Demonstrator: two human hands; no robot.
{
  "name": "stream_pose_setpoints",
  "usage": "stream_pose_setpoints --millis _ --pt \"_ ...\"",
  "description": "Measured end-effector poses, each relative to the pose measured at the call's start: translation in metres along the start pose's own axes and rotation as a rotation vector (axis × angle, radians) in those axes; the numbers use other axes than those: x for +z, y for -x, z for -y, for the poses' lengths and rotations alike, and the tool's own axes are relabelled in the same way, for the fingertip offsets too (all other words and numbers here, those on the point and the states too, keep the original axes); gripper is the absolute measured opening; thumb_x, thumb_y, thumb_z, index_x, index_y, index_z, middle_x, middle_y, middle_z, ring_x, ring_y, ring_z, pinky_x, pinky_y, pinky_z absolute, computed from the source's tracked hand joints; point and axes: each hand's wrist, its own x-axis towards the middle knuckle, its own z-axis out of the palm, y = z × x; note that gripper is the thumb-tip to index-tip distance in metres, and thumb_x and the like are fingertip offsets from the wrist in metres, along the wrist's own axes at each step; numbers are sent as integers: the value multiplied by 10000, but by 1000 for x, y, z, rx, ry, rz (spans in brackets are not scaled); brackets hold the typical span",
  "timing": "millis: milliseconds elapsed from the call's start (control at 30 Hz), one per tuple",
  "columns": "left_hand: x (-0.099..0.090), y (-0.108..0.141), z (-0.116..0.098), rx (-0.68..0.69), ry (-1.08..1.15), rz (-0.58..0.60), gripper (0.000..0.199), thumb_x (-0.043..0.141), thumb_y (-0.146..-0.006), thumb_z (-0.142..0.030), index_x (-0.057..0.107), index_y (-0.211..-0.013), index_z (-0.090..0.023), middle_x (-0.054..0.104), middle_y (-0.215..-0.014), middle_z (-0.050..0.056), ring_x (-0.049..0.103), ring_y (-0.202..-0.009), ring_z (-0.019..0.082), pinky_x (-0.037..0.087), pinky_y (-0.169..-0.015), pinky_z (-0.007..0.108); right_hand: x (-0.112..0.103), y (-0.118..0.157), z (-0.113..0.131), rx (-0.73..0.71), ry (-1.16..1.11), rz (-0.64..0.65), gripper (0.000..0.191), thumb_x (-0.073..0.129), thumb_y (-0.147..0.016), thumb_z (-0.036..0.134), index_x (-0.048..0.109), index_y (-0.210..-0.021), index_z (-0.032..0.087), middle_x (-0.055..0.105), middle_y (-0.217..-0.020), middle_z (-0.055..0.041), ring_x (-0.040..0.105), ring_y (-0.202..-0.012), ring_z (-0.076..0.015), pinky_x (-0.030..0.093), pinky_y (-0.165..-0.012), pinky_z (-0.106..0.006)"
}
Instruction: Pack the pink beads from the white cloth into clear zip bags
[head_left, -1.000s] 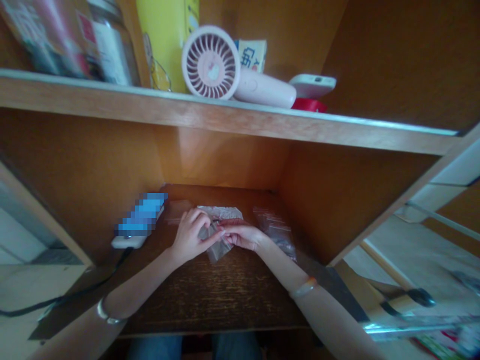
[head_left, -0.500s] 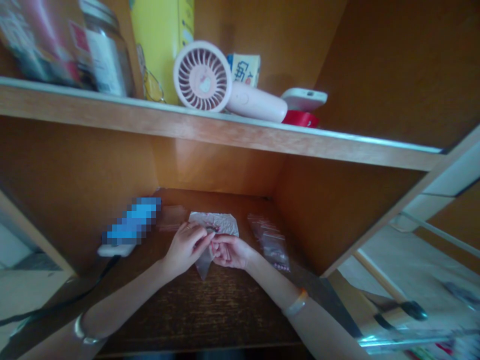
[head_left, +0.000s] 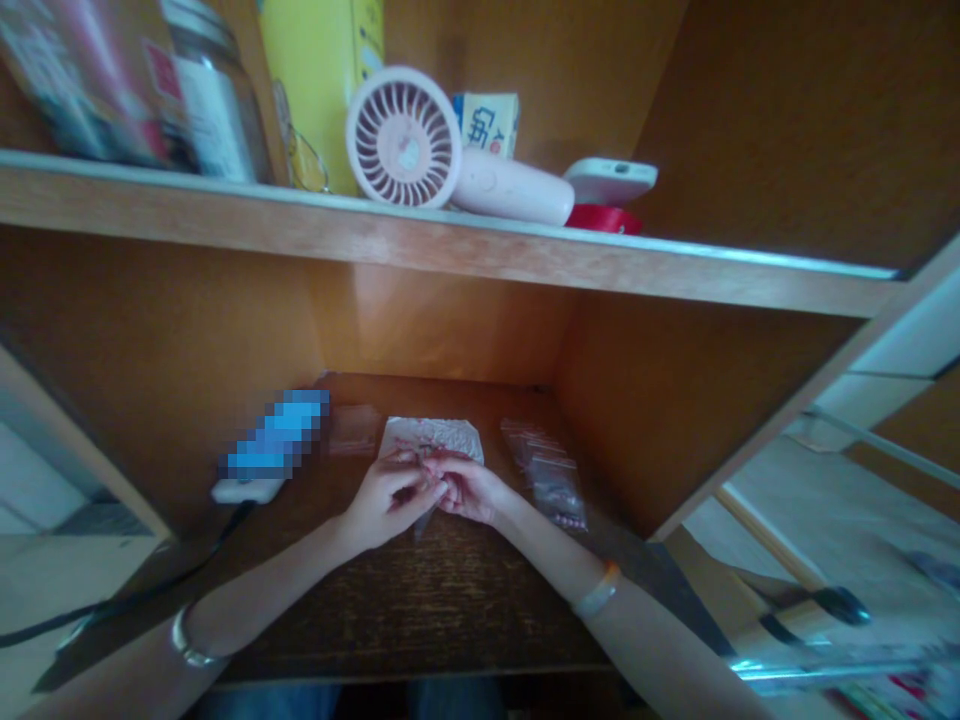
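My left hand [head_left: 391,502] and my right hand [head_left: 472,488] meet over the dark wooden desk, fingers pinched together. A small clear plastic bag [head_left: 424,522] hangs below the fingertips, mostly hidden by them. Both hands seem to grip it at its top. Just behind them lies a crumpled white sheet [head_left: 457,437] with small pinkish and dark pieces [head_left: 426,445] on it, too small to name. To the right, several small clear bags [head_left: 555,485] lie overlapped, one with pinkish beads at its end. Flat clear bags [head_left: 354,430] lie to the left.
A phone with a blurred screen [head_left: 277,435] leans at the left, with a black cable [head_left: 217,550] near it. Above, a shelf [head_left: 420,235] bears a pink handheld fan [head_left: 405,140], a jar [head_left: 214,100], a yellow box [head_left: 315,90] and a white device [head_left: 611,178]. Side walls enclose the desk.
The view has shifted slightly. My hands have drawn closer together, with the left fingers now overlapping the right ones. Less of the hanging bag shows, and more of the white sheet's pieces are visible.
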Motion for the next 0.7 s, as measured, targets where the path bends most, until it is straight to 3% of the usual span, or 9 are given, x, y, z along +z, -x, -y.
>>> stream_pose_setpoints --millis 100,267,433,700 --pt "1 0 -3 -98 152 29 323 520 -868 -298 621 -592 -163 640 -593 30 587 -614 145 457 -628 279 7 0 -7 -161 126 -48 191 656 -696 292 520 -680 159 480 -458 81 397 -327 -39 286 -307 -150" --pt "3 0 -5 -270 327 22 392 508 -870 -367 548 -542 -154 586 -522 11 552 -519 117 442 -527 235 22 3 -17 -574 464 -337 321 590 -767 443 468 -624 182 486 -465 63 413 -327 -52 276 -313 -169" --pt "4 4 0 -245 281 -16 334 482 -885 -344 550 -625 -147 531 -563 -8 490 -542 100 398 -525 215 29 14 -19 -715 622 -394 340 518 -833 477 459 -648 198 413 -466 67 380 -388 -69 315 -395 -198" --pt "5 8 0 -227 297 -12 272 426 -905 -332 486 -699 -166 472 -634 -8 465 -603 113 408 -565 221 33 26 -20 -872 956 -420 257 442 -901 365 507 -715 201 483 -605 21 442 -545 -108 375 -537 -235"
